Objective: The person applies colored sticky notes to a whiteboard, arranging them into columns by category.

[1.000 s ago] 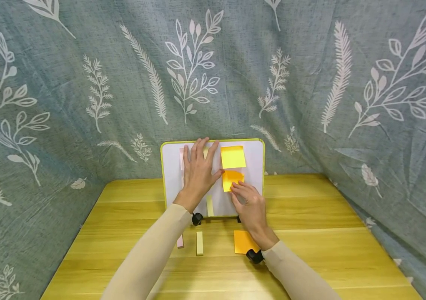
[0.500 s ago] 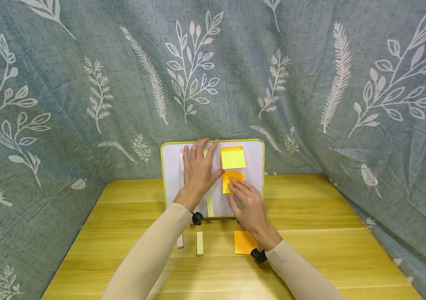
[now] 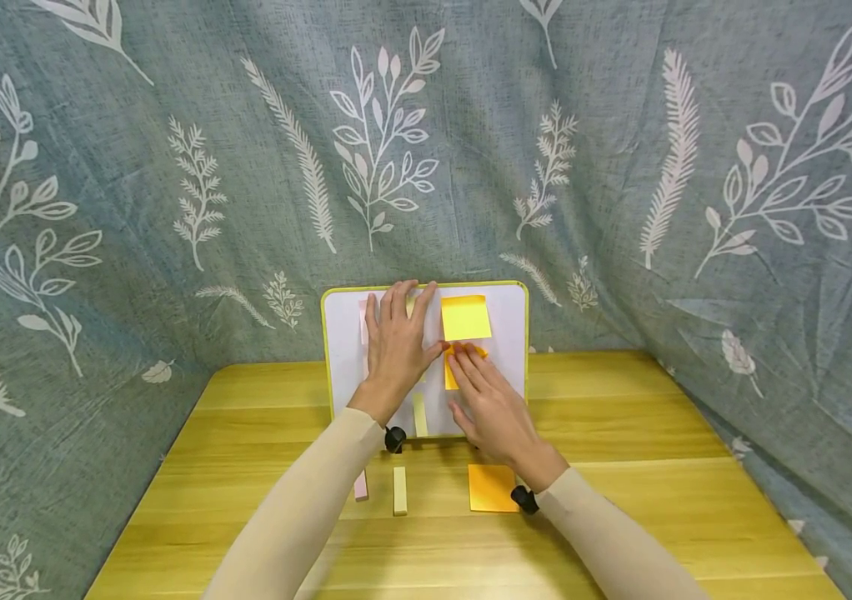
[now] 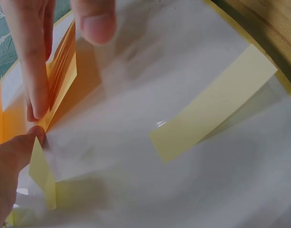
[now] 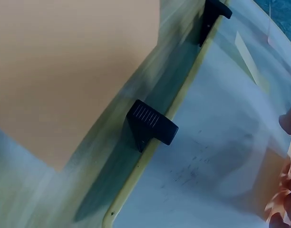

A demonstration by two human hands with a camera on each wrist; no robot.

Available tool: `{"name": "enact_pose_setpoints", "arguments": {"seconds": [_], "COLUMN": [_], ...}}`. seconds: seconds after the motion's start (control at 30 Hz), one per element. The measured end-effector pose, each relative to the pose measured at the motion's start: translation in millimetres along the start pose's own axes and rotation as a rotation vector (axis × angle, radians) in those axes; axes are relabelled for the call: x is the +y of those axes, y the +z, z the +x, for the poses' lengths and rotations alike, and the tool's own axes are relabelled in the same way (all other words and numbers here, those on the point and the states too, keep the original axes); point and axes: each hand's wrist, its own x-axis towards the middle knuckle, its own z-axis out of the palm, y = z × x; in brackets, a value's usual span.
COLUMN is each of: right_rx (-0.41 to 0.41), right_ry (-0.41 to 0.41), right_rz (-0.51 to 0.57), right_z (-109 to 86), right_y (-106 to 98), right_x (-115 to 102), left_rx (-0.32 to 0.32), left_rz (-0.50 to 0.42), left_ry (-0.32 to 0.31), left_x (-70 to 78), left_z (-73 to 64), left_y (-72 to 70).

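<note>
A white board [image 3: 343, 367] with a yellow rim stands upright on the table. My left hand [image 3: 396, 346] rests on its face, fingers spread up to the top edge, thumb at the upper left corner of an orange sticky note [image 3: 451, 377]. With straight fingers, my right hand [image 3: 493, 412] presses on the note's upper part and hides most of it. In the left wrist view the orange note [image 4: 64, 78] bends away from the board below the fingers. A yellow sticky note [image 3: 465, 318] is stuck just above. Beneath my left hand hangs a pale yellow strip [image 3: 420, 415].
On the table lie an orange sticky note pad [image 3: 492, 488], a pale yellow strip pad [image 3: 399, 492] and a pink strip pad [image 3: 362, 487]. Black feet [image 5: 152, 122] hold the board's lower edge. A pink strip [image 3: 363, 321] shows beside my left hand. Patterned cloth hangs behind.
My right hand's fingers have moved up and left across the orange note, straightening from a bent pose to lie flat near its top. The left hand has stayed in place.
</note>
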Motion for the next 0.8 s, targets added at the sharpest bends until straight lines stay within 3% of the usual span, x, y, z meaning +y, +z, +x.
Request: {"name": "enact_pose_setpoints", "arguments": {"seconds": [0.23,0.57,0.8], "right_rx": [-0.150,-0.201,-0.254], "right_ry": [0.026,0.036,0.086], "right_rz": [-0.037,-0.115,-0.095], "right_z": [0.9,-1.4,-2.4], "right_y": [-1.8,0.1,-2.2], "right_x": [-2.2,-3.5,-3.5], "left_rx": [0.002,-0.005,-0.014], "left_rz": [-0.024,-0.044,-0.060], "left_ry": [-0.013,-0.024,-0.014], "left_x": [-0.3,-0.9,-1.3], "left_z": [0.8,0.1,1.0], "left_y": [1.1,1.4,-0.4]}}
